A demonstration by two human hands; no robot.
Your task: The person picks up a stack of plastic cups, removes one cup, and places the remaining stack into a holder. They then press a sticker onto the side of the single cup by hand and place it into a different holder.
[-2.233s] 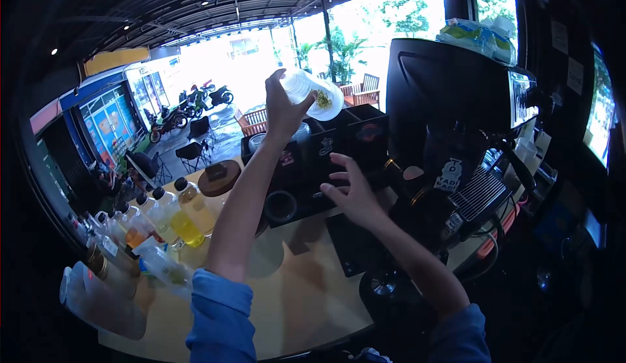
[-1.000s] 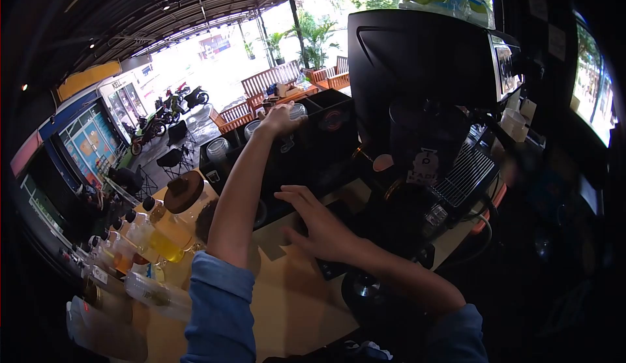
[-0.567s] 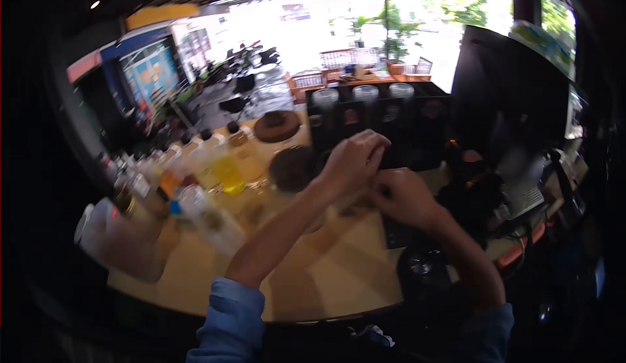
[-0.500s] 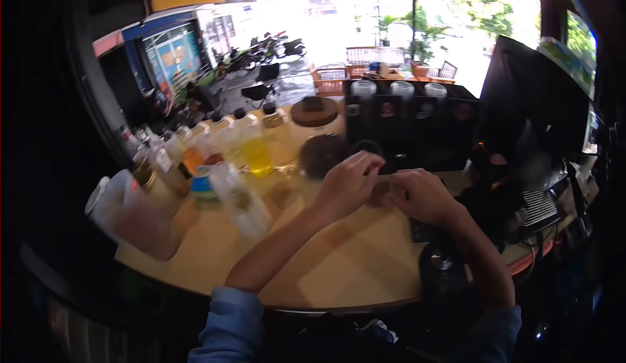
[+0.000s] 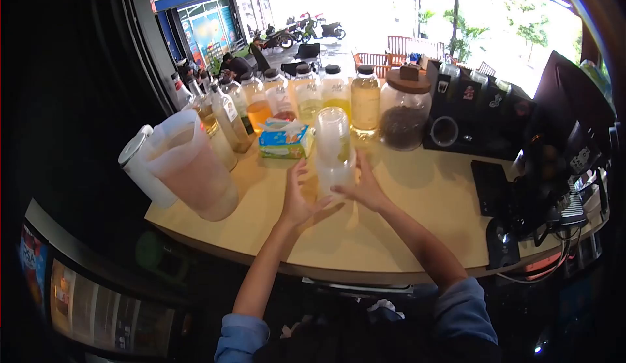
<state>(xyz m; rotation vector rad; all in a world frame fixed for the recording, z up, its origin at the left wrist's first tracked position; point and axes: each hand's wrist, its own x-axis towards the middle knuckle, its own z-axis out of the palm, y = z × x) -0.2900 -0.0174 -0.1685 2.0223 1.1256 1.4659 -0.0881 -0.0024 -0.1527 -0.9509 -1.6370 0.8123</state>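
Note:
A tall clear plastic cup (image 5: 334,151) stands on the wooden counter (image 5: 404,219), with a little yellow-green stuff showing inside. My right hand (image 5: 366,188) is against its lower right side, fingers along the wall and thumb at the base. Just left of the base is my left hand (image 5: 297,199), its fingers spread and the palm turned toward the cup, barely apart from it.
A frosted pitcher (image 5: 190,167) stands at the left. Behind the cup are a tissue box (image 5: 284,143), a row of syrup bottles (image 5: 306,96) and a lidded jar of dark grounds (image 5: 403,112). Black cup dispensers (image 5: 479,118), a flat black pad (image 5: 489,184) and a coffee machine (image 5: 567,125) fill the right.
My view has swung left and down. My left hand put a cup back on the dispenser, and both hands moved left along the counter to the tall clear cup.

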